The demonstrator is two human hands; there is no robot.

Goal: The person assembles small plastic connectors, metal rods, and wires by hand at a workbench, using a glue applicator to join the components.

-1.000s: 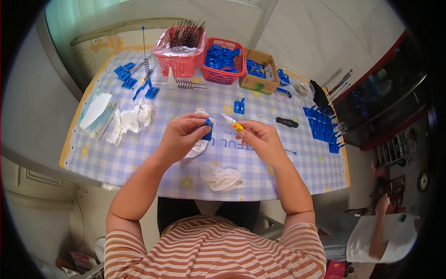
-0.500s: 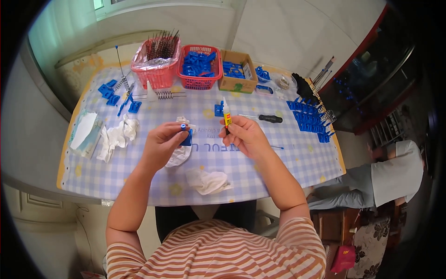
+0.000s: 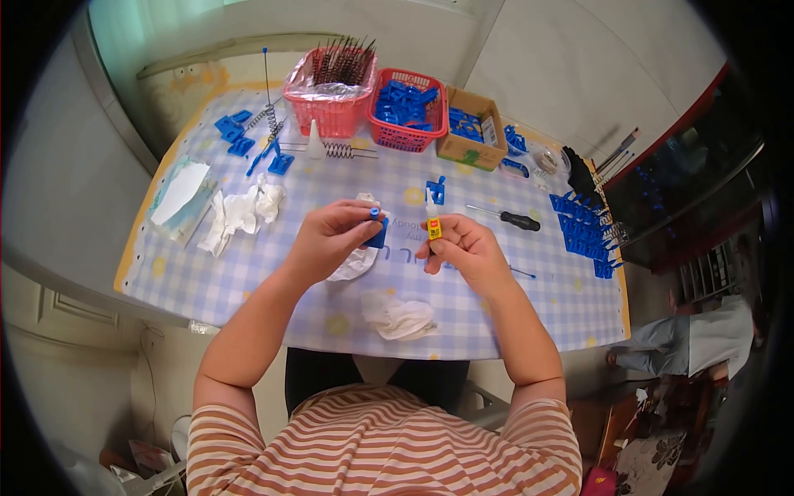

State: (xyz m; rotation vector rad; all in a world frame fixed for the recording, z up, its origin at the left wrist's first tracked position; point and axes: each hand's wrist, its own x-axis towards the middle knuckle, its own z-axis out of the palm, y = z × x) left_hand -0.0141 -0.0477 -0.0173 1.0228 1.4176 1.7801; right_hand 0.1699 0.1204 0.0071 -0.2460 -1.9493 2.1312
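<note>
Between the fingers of my left hand (image 3: 332,240) is a small blue plastic part (image 3: 378,234) with a round knob on top; the fingers cover some of it. My right hand (image 3: 470,252) grips a small glue bottle (image 3: 434,225) with a yellow label and a pale nozzle pointing up. The bottle and the blue part are apart, a short way from each other above the table. Just beyond the bottle lies another blue plastic piece (image 3: 436,191). Crumpled white tissue (image 3: 356,264) lies under my left hand, and a second crumpled tissue (image 3: 400,317) is nearer to me.
A screwdriver (image 3: 519,221) lies right of my hands, near rows of blue parts (image 3: 585,234). Along the back stand a red bin (image 3: 329,116) of springs, a red basket (image 3: 407,139) and a cardboard box (image 3: 471,154) holding blue pieces. A person (image 3: 718,337) is beyond the right side.
The view has swung, so the table sits farther right in the picture. My hands and the two held things have come a little closer together. The person at the right has moved away.
</note>
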